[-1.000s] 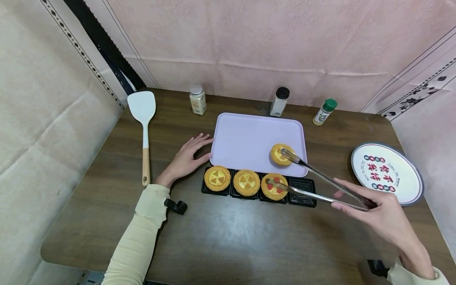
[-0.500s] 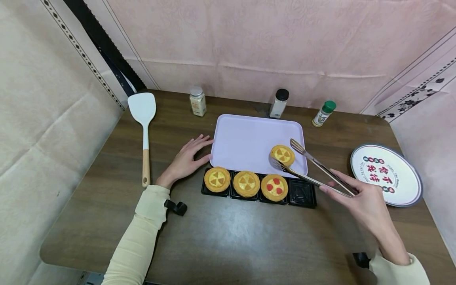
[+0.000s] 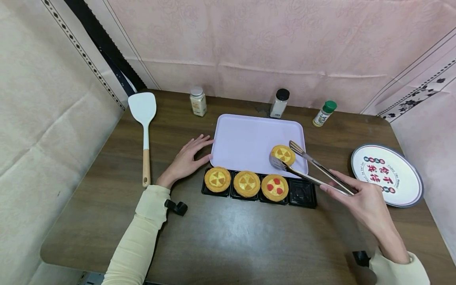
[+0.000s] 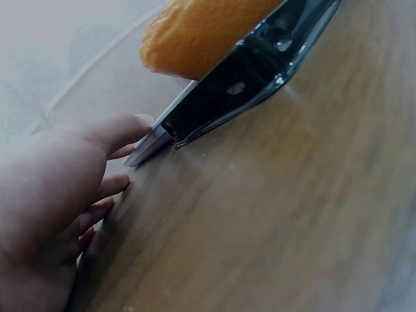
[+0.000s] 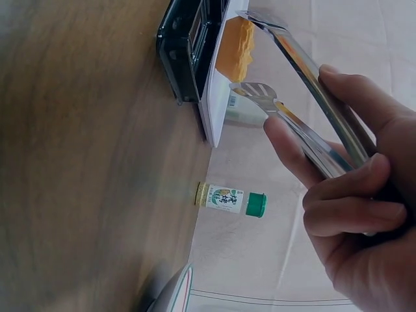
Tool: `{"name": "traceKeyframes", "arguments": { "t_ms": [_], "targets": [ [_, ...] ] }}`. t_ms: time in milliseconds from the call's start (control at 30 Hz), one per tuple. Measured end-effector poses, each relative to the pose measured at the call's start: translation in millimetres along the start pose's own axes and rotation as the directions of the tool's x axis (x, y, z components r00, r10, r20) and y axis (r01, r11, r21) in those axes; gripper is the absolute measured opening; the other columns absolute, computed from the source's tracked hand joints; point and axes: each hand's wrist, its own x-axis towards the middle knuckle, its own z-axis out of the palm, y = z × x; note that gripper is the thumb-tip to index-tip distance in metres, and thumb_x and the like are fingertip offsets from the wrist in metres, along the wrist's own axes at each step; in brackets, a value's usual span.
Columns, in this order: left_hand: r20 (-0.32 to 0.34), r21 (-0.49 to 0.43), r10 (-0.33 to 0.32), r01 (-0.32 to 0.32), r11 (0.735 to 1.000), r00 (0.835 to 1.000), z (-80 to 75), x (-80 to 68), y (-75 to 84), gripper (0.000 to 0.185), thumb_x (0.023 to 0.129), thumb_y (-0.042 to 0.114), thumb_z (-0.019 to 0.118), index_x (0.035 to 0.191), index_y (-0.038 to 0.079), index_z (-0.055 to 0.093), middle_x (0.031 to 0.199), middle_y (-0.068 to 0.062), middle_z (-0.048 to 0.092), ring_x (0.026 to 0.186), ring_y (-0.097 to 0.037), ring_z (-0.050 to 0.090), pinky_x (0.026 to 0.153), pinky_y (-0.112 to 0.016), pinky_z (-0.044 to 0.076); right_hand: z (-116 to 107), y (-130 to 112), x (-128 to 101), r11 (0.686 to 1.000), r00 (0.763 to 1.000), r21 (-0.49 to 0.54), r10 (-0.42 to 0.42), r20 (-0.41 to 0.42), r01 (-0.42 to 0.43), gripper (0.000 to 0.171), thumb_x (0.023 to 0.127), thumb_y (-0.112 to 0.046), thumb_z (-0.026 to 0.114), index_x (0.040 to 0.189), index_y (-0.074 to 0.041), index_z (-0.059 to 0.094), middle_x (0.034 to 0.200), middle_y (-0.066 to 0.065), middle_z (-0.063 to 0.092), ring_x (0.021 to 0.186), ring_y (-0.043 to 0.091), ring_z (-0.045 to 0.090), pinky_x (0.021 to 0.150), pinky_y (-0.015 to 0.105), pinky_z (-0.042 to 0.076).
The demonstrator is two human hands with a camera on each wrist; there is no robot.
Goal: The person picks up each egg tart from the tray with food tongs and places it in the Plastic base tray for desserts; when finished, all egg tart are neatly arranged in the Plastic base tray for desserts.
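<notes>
My right hand [image 3: 363,198] grips a pair of metal tongs [image 3: 324,170], whose two arms stand apart around a round yellow tart [image 3: 284,153] on the lilac tray [image 3: 246,138]. In the right wrist view, one slotted tong tip lies on each side of that tart [image 5: 235,49]. My left hand [image 3: 185,161] lies at the tray's left edge, fingers spread and relaxed, thumb and fingertips at the rim. Along the tray's front edge sits a black four-well plastic holder [image 3: 303,194]. Three tarts fill its left wells, the third topped with red pieces [image 3: 274,188]; its right well holds nothing.
Behind the tray stand a silver-capped jar [image 3: 198,102], a black-capped shaker [image 3: 279,103] and a green-capped bottle [image 3: 324,113]. A white spatula with a wooden handle [image 3: 144,134] lies at the left. To the right is a round white plate [image 3: 386,174] with red characters.
My right hand has moved left and the tong tips have shifted from over the red-topped tart to either side of the tart on the tray. My left hand stays put.
</notes>
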Motion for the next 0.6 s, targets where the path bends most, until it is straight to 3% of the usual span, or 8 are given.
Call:
{"name": "traceKeyframes", "arguments": {
  "t_ms": [100, 600],
  "targets": [
    [0.000, -0.001, -0.001, 0.001, 1.000, 1.000, -0.5, 0.1, 0.5, 0.053, 0.098, 0.035, 0.062, 0.146, 0.017, 0.049, 0.152, -0.009, 0.039, 0.145, -0.026, 0.023, 0.118, -0.044, 0.010, -0.8, -0.6, 0.1, 1.000, 1.000, 0.003, 0.000, 0.001, 0.000, 0.049, 0.079, -0.025, 0.084, 0.125, -0.020, 0.070, 0.056, -0.006, 0.032, 0.037, -0.002, 0.022, 0.030, 0.023, 0.025],
    [0.006, -0.005, -0.005, 0.005, 1.000, 1.000, -0.3, -0.4, 0.5, 0.053, 0.098, 0.033, 0.062, 0.145, 0.015, 0.049, 0.152, -0.011, 0.039, 0.146, -0.027, 0.022, 0.118, -0.046, 0.010, -2.2, -4.1, -1.1, 1.000, 1.000, 0.008, 0.014, 0.024, -0.014, 0.047, 0.081, -0.027, 0.083, 0.126, -0.020, 0.070, 0.053, -0.010, 0.030, 0.035, -0.001, 0.022, 0.029, 0.023, 0.024]
  ]
}}
